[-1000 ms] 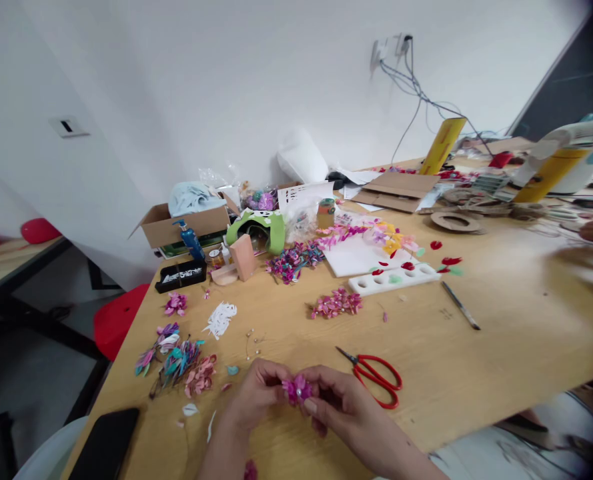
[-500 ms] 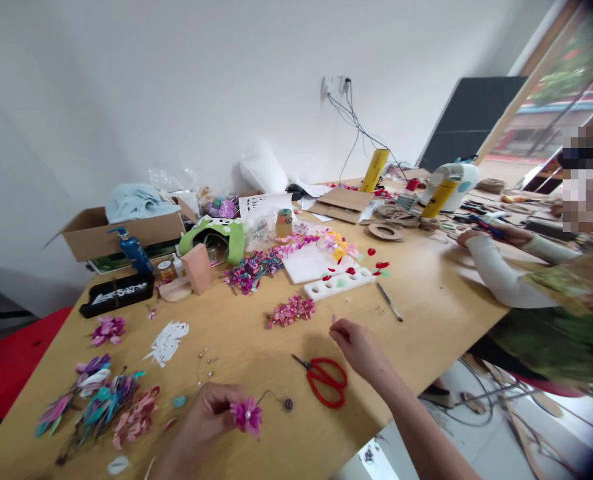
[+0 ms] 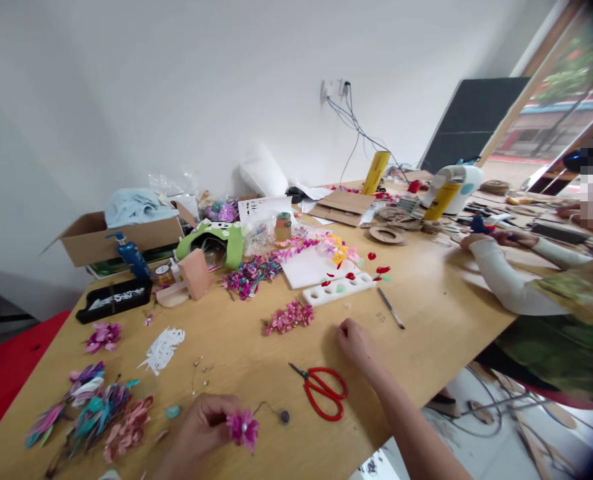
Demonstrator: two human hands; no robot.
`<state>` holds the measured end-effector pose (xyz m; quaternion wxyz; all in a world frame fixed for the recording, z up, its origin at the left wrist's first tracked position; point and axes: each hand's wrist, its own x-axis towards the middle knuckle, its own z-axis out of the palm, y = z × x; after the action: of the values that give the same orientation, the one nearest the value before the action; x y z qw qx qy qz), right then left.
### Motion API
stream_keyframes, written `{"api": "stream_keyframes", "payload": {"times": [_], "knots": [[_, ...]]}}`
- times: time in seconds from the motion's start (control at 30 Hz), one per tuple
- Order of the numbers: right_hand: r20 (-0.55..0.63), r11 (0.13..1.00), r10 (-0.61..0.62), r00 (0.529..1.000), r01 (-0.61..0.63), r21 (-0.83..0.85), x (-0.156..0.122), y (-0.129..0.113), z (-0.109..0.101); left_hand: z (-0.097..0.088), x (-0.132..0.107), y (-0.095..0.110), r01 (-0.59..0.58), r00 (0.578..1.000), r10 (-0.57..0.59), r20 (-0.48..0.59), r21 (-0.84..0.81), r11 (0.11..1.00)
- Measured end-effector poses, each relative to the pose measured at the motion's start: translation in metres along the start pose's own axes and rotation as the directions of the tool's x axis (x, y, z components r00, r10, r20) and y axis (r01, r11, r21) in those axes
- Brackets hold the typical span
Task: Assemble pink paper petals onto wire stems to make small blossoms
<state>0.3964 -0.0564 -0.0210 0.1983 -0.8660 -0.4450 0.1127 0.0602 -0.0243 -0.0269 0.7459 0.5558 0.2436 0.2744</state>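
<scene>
My left hand, near the front of the table, pinches a magenta flower with a pearly centre. A thin dark thread runs from beside the flower to a small dark spool on the wood. My right hand is low over the table with its fingers curled together; whatever they hold, if anything, is hidden. Between the hands lie red-handled scissors, blades pointing up and left. Beyond them sits a cluster of pink flowers. A few pearl-tipped wires lie left of the scissors.
A white block with round holes and a pen lie beyond my right hand. At left are white strips, coloured petals and a black tray. A co-worker's white sleeve rests at the right.
My right hand has shifted slightly right and its fingertips have turned out of sight. My left hand still holds the flower. The co-worker's hands have moved a little.
</scene>
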Motion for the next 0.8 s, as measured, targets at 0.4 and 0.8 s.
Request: {"api": "stream_keyframes", "payload": {"times": [0.4, 0.8], "knots": [[0.334, 0.758, -0.606, 0.722, 0.396, 0.519, -0.074, -0.108, 0.027, 0.010, -0.020, 0.031, 0.144, 0.928, -0.168, 0.332, 0.096, 0.985], [0.424, 0.428, -0.883, 0.201, 0.713, 0.556, -0.094, -0.224, 0.067, 0.005, -0.014, 0.026, 0.220, 0.802, -0.137, 0.581, -0.075, 0.973]]}}
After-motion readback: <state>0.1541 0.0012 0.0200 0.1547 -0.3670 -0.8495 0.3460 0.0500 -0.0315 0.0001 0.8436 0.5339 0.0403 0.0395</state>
